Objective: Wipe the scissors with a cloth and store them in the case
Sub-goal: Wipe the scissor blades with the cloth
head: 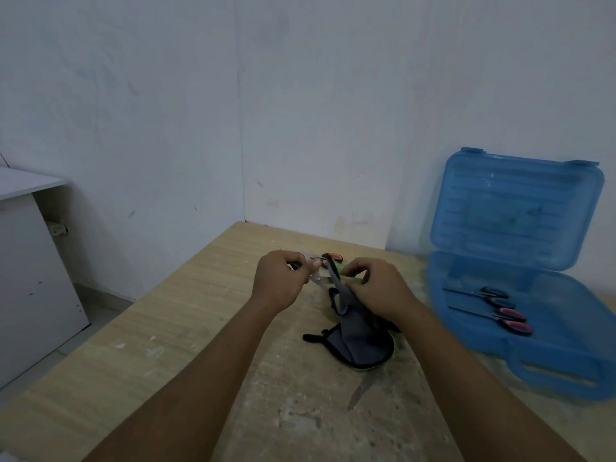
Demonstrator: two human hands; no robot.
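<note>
Scissors (321,280) are up off the surface (186,328) between my hands, blades spread apart. My left hand (278,281) has its fingers curled round one handle, and the other handle, orange and black, sticks out just behind. My right hand (376,288) has its fingers pinching the cloth (358,341) against a blade. The rest of that dark grey cloth, with a bit of green showing, droops down and bunches on the surface underneath.

Surface is pale wood grain and pretty scuffed, with whitish patches and specks all over the near part. Its far edge runs along a plain whitish wall (150,95), right by the room's corner.

The blue see-through case (563,361) sits open on my right, lid propped against the wall. Inside are a dark-handled pair (490,292) and a pink-and-black pair (510,317). A white cabinet (30,278) stands off to the left, well apart from the surface.
</note>
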